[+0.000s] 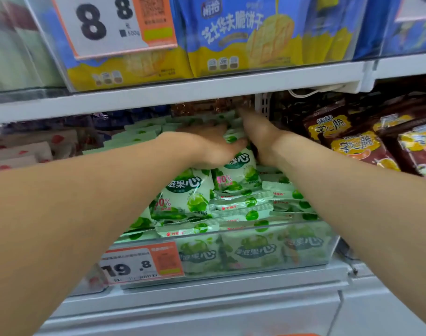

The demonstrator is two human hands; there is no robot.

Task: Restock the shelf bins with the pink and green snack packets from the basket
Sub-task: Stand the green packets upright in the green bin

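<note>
In the clear shelf bin (255,253), green snack packets (241,204) lay heaped. The left hand (207,144) gripped one upright packet (238,163), thumb curled round it; the right hand (258,132) reached behind with fingers straight, pressed together.

White shelf edge (207,90) is running across the top w/ blue-yellow packs (233,37) sitting above it behind a clear front & a big "8.8" tag (110,25). Dark red packs (352,134) are lying to the right. An orange "19.8" tag (141,263) is hanging on the lower rail. Light is looking even, bright.
</note>
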